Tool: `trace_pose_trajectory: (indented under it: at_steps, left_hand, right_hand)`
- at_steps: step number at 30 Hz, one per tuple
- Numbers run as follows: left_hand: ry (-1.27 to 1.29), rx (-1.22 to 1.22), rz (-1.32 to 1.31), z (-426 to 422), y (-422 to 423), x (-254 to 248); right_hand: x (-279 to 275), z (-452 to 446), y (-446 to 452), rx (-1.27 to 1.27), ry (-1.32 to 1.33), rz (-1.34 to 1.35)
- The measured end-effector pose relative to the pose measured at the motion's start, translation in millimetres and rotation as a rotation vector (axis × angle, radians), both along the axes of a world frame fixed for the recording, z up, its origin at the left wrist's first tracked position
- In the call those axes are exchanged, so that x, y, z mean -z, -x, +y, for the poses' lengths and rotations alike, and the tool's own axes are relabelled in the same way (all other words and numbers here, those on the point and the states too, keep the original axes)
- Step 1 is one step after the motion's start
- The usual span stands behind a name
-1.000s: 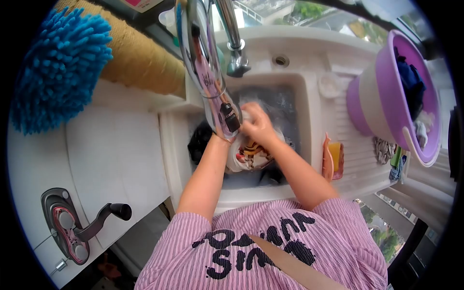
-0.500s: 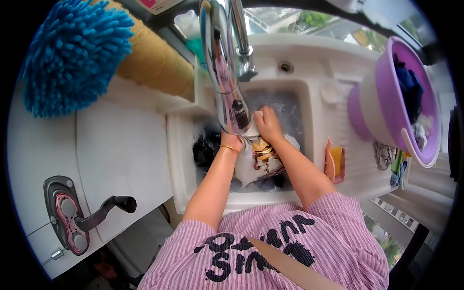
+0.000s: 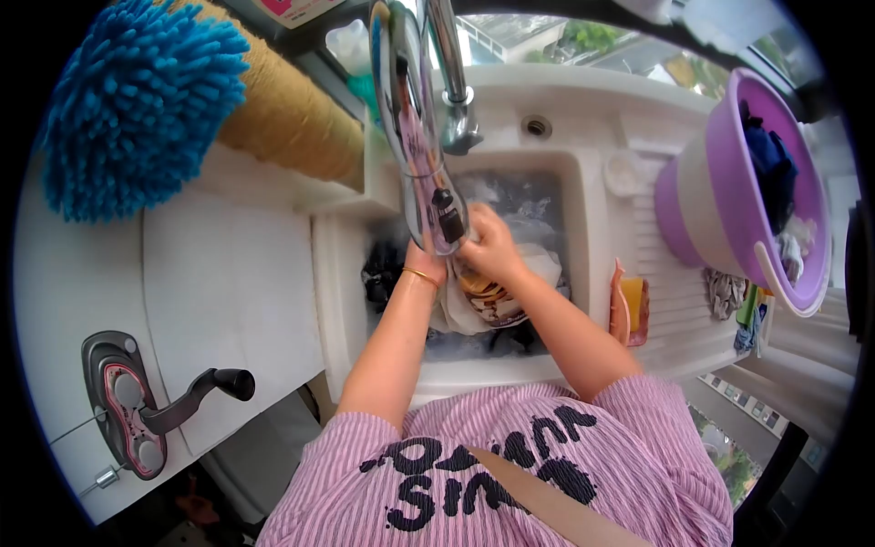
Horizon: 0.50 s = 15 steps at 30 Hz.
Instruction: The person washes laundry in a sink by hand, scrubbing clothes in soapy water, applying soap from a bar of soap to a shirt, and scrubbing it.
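A wet white garment with a brown and yellow print (image 3: pixel 497 299) lies bunched in the soapy water of the white sink (image 3: pixel 591 210). My right hand (image 3: pixel 492 244) is closed on its upper part, beside the faucet. Just left of it, my left hand (image 3: pixel 428 263) grips the same cloth; the chrome faucet (image 3: pixel 424 182) covers its fingers in part. A gold bangle (image 3: pixel 422 274) circles my left wrist. Dark cloth (image 3: pixel 383 273) sits in the water at the sink's left side, and more dark cloth shows below the white garment.
On the ribbed drainboard at right stand a purple and white bucket (image 3: pixel 688 187) with clothes inside and a yellow soap bar (image 3: pixel 634 299) in a dish beside a peach-coloured brush (image 3: pixel 620 310). At left are a blue chenille mop head (image 3: pixel 141 109) and a rope-wrapped post (image 3: pixel 296 114).
My hands have drawn closer together, the right one moving left and down. The white garment has shifted and spread lower in the water, with its print turned.
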<state>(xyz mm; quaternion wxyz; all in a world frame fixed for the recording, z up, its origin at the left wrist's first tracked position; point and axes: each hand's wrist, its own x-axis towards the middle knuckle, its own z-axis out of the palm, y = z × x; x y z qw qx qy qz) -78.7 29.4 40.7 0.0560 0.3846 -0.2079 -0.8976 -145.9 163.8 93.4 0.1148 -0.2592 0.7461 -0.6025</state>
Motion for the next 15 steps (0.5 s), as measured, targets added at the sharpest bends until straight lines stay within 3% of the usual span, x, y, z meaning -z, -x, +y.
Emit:
trace_pose_trajectory:
  at_steps: [1, 2, 3, 4, 7, 9, 12, 13, 14, 15]
  left_hand:
    - [-0.042, 0.116, -0.016, 1, 4, 4]
    - [-0.216, 0.181, 0.207, -7, 2, 51]
    - [-0.214, 0.183, 0.209, -3, -1, 51]
    - [-0.039, 0.175, 0.116, 8, -4, 36]
    - [0.136, 0.236, 0.036, 17, -16, -7]
    - [-0.071, 0.105, 0.092, 22, -21, 13]
    - [-0.031, 0.325, -0.030, 24, -18, -25]
    - [-0.377, 0.263, 0.060, 25, -17, -36]
    - [-0.186, 0.239, -0.073, 34, -17, -53]
    - [-0.185, 0.232, -0.069, 33, -20, -60]
  right_hand:
    - [-20, -6, -10, -0.023, 0.025, 0.088]
    - [-28, -14, -24, 0.018, 0.004, 0.174]
    - [-42, -16, -37, -0.019, -0.021, 0.237]
    - [-51, -17, -47, -0.067, -0.069, 0.269]
    - [-53, -17, -60, -0.079, -0.118, 0.309]
    - [-41, -17, -61, -0.042, -0.117, 0.316]
    - [1, -6, -36, 0.139, -0.303, 0.316]
    - [10, 3, -26, 0.146, -0.346, 0.303]
    - [11, 9, -18, 0.144, -0.343, 0.308]
    - [11, 15, -12, 0.107, -0.370, 0.193]
